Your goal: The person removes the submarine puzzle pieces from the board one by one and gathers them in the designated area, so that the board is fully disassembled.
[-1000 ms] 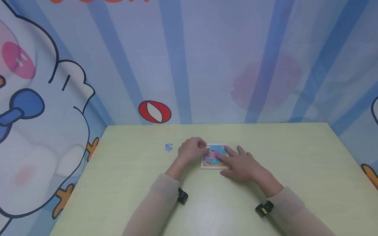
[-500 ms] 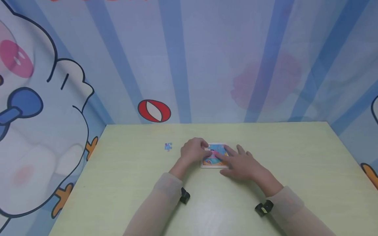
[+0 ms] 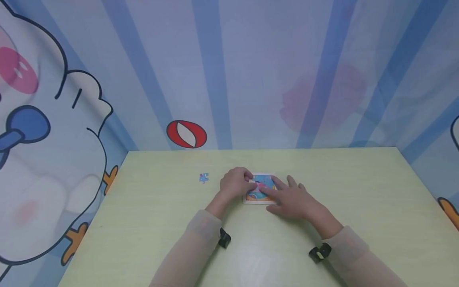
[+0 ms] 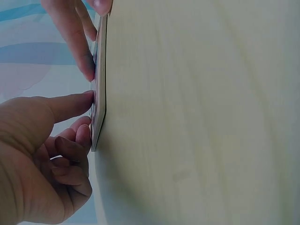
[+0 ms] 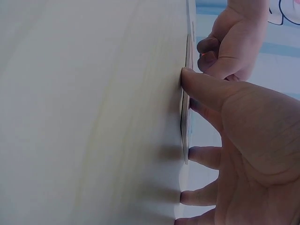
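The left hand [image 3: 234, 182] presses its nearly straight thumb on the face of a framed picture jigsaw [image 3: 259, 202]; its other fingers curl beside the edge, and I cannot tell whether they grip anything. Right of it, the right hand [image 3: 292, 201] is spread open, gripping nothing, 2 fingertips on the jigsaw, thumb by the near edge. Left of the left hand, 1 loose blue jigsaw piece [image 3: 203, 177] lies on the tabletop [image 3: 157, 191].
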The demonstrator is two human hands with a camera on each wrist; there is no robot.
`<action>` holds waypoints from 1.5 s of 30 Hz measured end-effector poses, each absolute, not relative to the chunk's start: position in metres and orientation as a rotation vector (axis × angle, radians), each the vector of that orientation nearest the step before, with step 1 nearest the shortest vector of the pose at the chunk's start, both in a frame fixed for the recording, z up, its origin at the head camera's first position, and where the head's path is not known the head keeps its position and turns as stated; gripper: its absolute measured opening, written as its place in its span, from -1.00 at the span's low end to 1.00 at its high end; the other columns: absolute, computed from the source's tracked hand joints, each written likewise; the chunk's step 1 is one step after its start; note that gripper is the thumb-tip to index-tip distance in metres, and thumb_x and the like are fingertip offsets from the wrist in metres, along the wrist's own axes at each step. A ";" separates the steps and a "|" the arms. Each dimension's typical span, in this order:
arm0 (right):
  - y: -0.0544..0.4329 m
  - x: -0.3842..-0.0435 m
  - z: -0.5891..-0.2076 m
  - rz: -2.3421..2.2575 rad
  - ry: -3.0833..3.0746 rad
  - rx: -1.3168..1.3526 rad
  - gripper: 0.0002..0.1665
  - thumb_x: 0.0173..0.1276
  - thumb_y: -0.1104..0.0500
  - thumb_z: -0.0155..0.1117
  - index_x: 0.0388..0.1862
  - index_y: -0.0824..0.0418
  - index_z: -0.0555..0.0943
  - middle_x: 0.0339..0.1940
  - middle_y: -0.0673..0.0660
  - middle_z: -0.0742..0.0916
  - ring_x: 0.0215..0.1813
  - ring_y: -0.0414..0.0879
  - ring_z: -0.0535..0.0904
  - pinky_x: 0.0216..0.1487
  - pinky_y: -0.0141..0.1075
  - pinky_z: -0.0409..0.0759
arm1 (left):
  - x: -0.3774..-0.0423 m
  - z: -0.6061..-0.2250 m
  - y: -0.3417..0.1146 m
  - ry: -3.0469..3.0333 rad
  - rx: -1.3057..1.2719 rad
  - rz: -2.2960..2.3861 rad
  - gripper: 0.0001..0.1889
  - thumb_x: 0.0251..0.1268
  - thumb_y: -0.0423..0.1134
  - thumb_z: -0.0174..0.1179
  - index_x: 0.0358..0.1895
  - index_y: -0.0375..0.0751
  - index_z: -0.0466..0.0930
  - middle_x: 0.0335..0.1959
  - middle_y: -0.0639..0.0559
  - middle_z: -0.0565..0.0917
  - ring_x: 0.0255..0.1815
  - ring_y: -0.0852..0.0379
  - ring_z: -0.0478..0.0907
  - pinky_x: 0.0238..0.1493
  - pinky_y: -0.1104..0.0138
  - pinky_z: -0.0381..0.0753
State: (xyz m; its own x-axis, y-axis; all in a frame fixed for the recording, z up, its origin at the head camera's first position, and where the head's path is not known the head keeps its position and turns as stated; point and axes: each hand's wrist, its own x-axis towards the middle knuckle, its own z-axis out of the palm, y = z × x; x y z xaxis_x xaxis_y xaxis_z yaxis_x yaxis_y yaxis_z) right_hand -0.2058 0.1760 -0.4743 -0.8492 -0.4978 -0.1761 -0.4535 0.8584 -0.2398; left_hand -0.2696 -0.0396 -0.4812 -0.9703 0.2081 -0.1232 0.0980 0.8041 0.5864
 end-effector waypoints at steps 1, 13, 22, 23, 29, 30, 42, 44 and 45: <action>0.176 -0.206 -0.474 -0.276 2.803 -0.729 -0.23 0.56 -0.24 0.17 0.66 -0.21 0.25 0.67 0.34 0.18 0.51 0.67 0.07 0.24 0.58 0.20 | -0.270 -0.482 -0.040 2.809 0.240 0.897 -0.71 0.24 0.01 0.48 -0.05 -0.01 0.77 -0.30 0.21 0.64 -0.26 0.18 0.56 -0.19 0.21 0.50; 0.175 -0.207 -0.475 -0.290 2.805 -0.705 -0.25 0.55 -0.25 0.17 0.65 -0.21 0.27 0.67 0.33 0.18 0.52 0.65 0.05 0.26 0.57 0.17 | -0.269 -0.481 -0.037 2.815 0.231 0.904 -0.71 0.24 -0.03 0.48 -0.04 -0.03 0.74 -0.31 0.24 0.67 -0.26 0.21 0.58 -0.18 0.20 0.52; 0.176 -0.207 -0.474 -0.314 2.789 -0.720 -0.24 0.57 -0.23 0.17 0.66 -0.19 0.25 0.69 0.26 0.17 0.51 0.69 0.01 0.26 0.60 0.13 | -0.269 -0.481 -0.037 2.836 0.215 0.922 -0.77 0.25 -0.04 0.46 -0.09 0.01 0.75 -0.28 0.27 0.72 -0.20 0.20 0.64 -0.15 0.18 0.56; 0.176 -0.207 -0.474 -0.316 2.787 -0.722 -0.24 0.57 -0.22 0.17 0.67 -0.19 0.25 0.69 0.25 0.17 0.51 0.69 0.01 0.26 0.60 0.13 | -0.268 -0.481 -0.037 2.840 0.217 0.930 -0.78 0.26 -0.05 0.45 -0.10 0.01 0.75 -0.28 0.27 0.73 -0.20 0.20 0.65 -0.14 0.17 0.56; 0.175 -0.206 -0.472 -0.303 2.779 -0.728 -0.24 0.57 -0.23 0.16 0.66 -0.17 0.26 0.70 0.23 0.17 0.52 0.69 0.01 0.26 0.59 0.14 | -0.267 -0.480 -0.038 2.881 0.231 0.973 -0.87 0.33 -0.07 0.39 -0.16 0.04 0.79 -0.31 0.24 0.76 -0.24 0.17 0.67 -0.21 0.16 0.60; 0.174 -0.206 -0.472 -0.300 2.779 -0.730 -0.24 0.57 -0.23 0.16 0.66 -0.16 0.27 0.70 0.23 0.17 0.52 0.69 0.01 0.26 0.59 0.15 | -0.267 -0.480 -0.038 2.885 0.231 0.980 -0.88 0.34 -0.06 0.38 -0.16 0.05 0.79 -0.31 0.24 0.75 -0.26 0.17 0.67 -0.22 0.16 0.60; 0.174 -0.205 -0.473 -0.287 2.789 -0.719 -0.25 0.56 -0.25 0.16 0.65 -0.15 0.29 0.69 0.23 0.20 0.53 0.66 0.02 0.27 0.57 0.17 | -0.266 -0.471 -0.052 2.826 0.224 1.158 -0.87 0.39 -0.05 0.36 -0.16 0.04 0.79 -0.29 0.21 0.75 -0.25 0.16 0.67 -0.20 0.16 0.57; 0.174 -0.205 -0.474 -0.282 2.791 -0.714 -0.24 0.56 -0.25 0.16 0.65 -0.14 0.29 0.69 0.23 0.21 0.53 0.66 0.01 0.27 0.57 0.16 | -0.267 -0.470 -0.059 2.822 0.214 1.191 -0.87 0.38 -0.05 0.37 -0.16 0.03 0.79 -0.28 0.19 0.76 -0.23 0.14 0.67 -0.19 0.14 0.57; 0.174 -0.205 -0.475 -0.281 2.790 -0.705 -0.24 0.56 -0.25 0.16 0.65 -0.15 0.29 0.69 0.23 0.20 0.54 0.66 0.00 0.28 0.57 0.16 | -0.267 -0.469 -0.063 2.818 0.210 1.207 -0.87 0.38 -0.06 0.38 -0.16 0.01 0.79 -0.28 0.18 0.76 -0.24 0.13 0.67 -0.18 0.13 0.58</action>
